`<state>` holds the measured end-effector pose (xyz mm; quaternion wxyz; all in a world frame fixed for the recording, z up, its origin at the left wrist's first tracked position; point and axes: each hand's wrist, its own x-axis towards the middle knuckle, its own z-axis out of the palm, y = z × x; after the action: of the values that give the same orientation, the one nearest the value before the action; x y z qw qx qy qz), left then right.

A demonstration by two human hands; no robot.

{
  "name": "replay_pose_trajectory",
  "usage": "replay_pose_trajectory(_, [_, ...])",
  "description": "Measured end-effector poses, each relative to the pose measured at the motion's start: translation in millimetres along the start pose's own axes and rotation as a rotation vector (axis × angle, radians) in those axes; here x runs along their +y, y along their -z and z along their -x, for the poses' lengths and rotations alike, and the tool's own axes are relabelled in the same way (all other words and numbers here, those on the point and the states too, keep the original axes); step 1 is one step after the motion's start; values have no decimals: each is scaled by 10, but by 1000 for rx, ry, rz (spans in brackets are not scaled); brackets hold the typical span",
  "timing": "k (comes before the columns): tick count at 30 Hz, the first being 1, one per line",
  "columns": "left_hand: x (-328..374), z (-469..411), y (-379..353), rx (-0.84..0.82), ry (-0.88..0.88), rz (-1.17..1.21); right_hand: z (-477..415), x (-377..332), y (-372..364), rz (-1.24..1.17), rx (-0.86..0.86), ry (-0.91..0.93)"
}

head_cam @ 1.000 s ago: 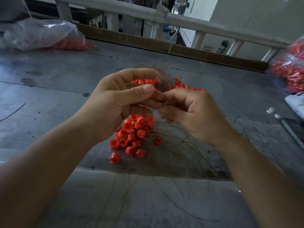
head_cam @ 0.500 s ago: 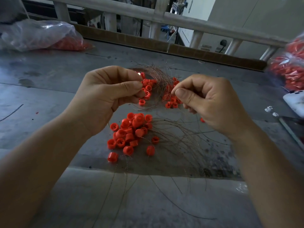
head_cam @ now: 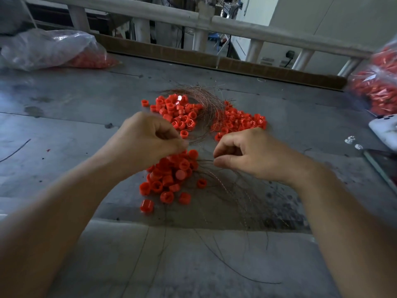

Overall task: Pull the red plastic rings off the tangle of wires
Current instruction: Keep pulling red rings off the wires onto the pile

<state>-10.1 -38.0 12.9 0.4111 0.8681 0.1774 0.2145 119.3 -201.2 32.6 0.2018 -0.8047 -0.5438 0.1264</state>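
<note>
Head view: the left hand [head_cam: 148, 145] has its fingers curled, thumb against forefinger; whether they pinch anything I cannot tell. The right hand [head_cam: 255, 157] pinches bare wires [head_cam: 225, 190] that fan out beneath its fingers. The tangle of wires [head_cam: 209, 104], with red rings [head_cam: 238, 121] still on it, lies just beyond the fingertips. Freed rings [head_cam: 171, 176] are heaped under the left fingers. The stripping looks midway; the next move calls for picking out another ringed strand.
</note>
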Motion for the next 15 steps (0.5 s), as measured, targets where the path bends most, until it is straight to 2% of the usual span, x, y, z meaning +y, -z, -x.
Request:
replay_pose_trajectory(3, [-31,-40,-13,84,-19,-36,-3,-2,27,-13,55,8])
replay_pose_trajectory(9, [-160,-202,-93,168,-74,-310,-4,38,116,6,232,-36])
replay_pose_trajectory(15, [-225,-297,-161,-15,-44,-384,0,104,184,6,470,-118])
